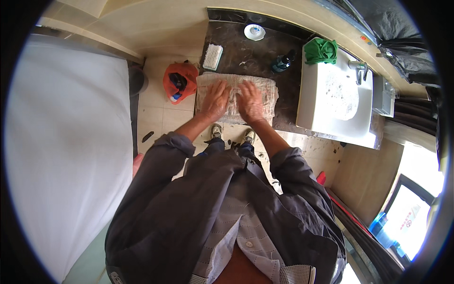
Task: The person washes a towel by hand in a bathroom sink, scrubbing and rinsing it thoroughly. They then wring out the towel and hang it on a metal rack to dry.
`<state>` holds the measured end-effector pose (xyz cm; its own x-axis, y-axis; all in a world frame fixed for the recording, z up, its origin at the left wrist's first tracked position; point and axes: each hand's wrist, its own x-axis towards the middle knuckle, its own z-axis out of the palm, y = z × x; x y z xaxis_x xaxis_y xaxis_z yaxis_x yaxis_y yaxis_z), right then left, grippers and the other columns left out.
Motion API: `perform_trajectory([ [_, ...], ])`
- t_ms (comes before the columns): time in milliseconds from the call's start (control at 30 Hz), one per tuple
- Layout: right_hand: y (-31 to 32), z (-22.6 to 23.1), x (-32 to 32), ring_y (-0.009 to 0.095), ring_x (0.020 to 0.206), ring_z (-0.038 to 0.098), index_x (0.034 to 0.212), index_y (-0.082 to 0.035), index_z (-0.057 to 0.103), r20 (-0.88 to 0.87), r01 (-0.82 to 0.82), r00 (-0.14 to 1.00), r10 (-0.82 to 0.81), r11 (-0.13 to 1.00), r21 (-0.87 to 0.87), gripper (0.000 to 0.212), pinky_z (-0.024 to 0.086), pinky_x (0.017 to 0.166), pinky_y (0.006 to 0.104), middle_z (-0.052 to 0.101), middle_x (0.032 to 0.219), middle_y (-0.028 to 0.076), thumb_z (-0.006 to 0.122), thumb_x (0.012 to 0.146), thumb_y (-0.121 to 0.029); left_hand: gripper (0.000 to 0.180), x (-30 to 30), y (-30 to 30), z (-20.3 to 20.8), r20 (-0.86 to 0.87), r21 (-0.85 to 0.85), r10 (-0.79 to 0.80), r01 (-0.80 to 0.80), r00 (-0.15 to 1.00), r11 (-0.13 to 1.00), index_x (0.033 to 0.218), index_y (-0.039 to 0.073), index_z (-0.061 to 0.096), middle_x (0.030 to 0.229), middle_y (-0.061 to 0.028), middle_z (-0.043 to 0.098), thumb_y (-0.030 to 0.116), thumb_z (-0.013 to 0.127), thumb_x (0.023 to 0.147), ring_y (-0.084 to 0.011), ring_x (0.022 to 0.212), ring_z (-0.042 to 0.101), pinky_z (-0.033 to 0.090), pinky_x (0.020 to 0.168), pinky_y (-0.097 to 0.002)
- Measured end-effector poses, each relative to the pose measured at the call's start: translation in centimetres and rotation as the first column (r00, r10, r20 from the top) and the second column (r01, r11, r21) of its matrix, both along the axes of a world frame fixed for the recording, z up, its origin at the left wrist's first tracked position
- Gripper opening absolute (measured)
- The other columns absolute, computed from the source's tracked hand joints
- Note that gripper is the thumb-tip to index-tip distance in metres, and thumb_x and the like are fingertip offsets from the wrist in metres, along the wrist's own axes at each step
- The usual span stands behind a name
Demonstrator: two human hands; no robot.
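Observation:
A folded, pale, patterned cloth (268,92) lies flat at the front of a dark stone counter (236,42), its near side reaching the edge. My left hand (217,98) rests on its left half, fingers stretched forward. On the right half, my right hand (249,101) is laid down with the fingers apart. Both palms face the cloth, and neither hand grips it. Just beyond the cloth's left corner stands a white scrubbing brush (213,57), bristles up. A dark bottle (283,61) is on the counter past my right hand.
At the right, a white sink (307,102) holds suds, with a green cloth (321,51) on its far corner and a tap (359,66). A small white dish (254,32) sits at the back. An orange bag (188,73) is left of the counter, near a white-covered bed (71,132).

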<state>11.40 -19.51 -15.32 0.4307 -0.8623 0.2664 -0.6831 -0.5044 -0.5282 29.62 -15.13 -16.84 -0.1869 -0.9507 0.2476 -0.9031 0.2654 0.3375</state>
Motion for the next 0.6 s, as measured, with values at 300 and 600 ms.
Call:
perform_trajectory([
  [300, -0.9, -2.7, 2.0, 0.038, 0.15, 0.03, 0.148, -0.007, 0.046, 0.022, -0.125, 0.992, 0.123, 0.979, 0.162, 0.059, 0.022, 0.123, 0.0523, 0.041, 0.156, 0.017, 0.059, 0.097, -0.036, 0.079, -1.6, 0.3, -2.6, 0.162, 0.221, -0.074, 0.037, 0.984, 0.975, 0.158, 0.014, 0.034, 0.167, -0.0168, 0.021, 0.051, 0.06, 0.092, -0.0352, 0.156, 0.012, 0.006, 0.123, -0.0621],
  [600, 0.2, -3.8, -3.7, 0.035, 0.15, 0.032, 0.147, -0.01, 0.048, -0.195, 0.088, 0.977, -0.083, 0.996, 0.018, 0.058, 0.024, 0.122, 0.0511, 0.042, 0.156, 0.013, 0.062, 0.093, -0.026, 0.08, 2.6, 2.3, -2.5, 0.082, 0.125, -0.01, 0.0, 0.997, 0.992, 0.153, 0.015, 0.045, 0.166, -0.0155, 0.027, 0.055, 0.068, 0.087, -0.0329, 0.155, 0.02, 0.01, 0.123, -0.0616],
])
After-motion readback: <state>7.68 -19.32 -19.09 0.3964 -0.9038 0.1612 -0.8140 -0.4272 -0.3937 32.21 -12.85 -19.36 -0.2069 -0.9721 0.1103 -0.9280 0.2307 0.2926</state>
